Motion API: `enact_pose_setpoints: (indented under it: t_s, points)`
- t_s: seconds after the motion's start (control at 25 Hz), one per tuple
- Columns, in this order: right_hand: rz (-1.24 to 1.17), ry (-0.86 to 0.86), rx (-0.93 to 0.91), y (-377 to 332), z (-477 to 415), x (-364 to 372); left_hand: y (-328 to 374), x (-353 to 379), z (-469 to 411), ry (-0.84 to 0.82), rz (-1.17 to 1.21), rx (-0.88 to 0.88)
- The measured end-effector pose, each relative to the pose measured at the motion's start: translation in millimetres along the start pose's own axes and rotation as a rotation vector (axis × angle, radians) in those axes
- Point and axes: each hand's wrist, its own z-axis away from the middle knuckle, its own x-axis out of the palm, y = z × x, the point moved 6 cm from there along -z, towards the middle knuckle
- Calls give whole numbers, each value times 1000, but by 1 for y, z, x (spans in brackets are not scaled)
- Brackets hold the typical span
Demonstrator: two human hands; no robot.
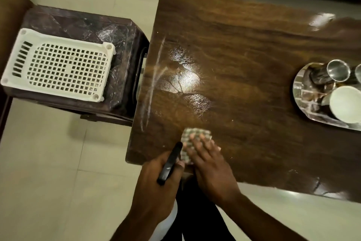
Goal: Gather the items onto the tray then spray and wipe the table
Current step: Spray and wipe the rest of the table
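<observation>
Gleaming streaked wooden table [244, 55], pale tiled floor [58, 162]

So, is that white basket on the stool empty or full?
Empty: the basket shows its holed floor bare all over, with nothing lying in it.

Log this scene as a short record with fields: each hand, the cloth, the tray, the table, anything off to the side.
left hand: grips a slim black object
right hand: pressed flat on cloth
cloth: checked, near edge of table
tray: on table, holds steel tumblers, white cup
table: wooden, wet streaks
side: white basket on stool
</observation>
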Motion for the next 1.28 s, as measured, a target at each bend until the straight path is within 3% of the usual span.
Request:
enact_pose_setpoints:
  t_s: [0.08,0.12,0.16,0.32,0.4,0.48,0.64,0.72,0.8,0.92,1.0,1.04,1.2,1.28]
  points:
    - [89,-133,-310,5,42,7,-5,-2,9,18,-12,5]
    - [89,-127,-289,19,58,4,-8,-3,13,16,-1,2]
    - [59,-62,-146,36,70,-3,-11,-4,15,14,10,-12]
    - [-229,348,753,56,97,-9,-21,-8,21,21,74,-66]
    - [-283,398,910,15,75,7,-25,-10,21,39,57,-68]
    - [-223,307,677,-36,37,21,-27,-13,18,49,26,-57]
    - [16,67,-356,-82,-27,23,-27,-32,2,95,86,-58]
    - [68,-128,-634,-59,-66,3,-24,-46,-6,87,136,-35]
    - [101,-204,-516,-29,-120,-17,-22,-59,-13,92,132,-26]
    - [-53,-24,-41,-9,-193,-54,-16,-70,-25,108,98,38]
    - [-56,0,14,-29,-202,-47,-13,-78,-31,129,92,70]
    - [-13,-34,-89,-45,-192,-36,-12,-80,-33,135,100,82]
    - [-19,-343,-896,-100,-116,4,-16,-89,-47,137,105,67]
    - [62,-406,-985,-86,-139,-5,-13,-91,-53,119,95,87]
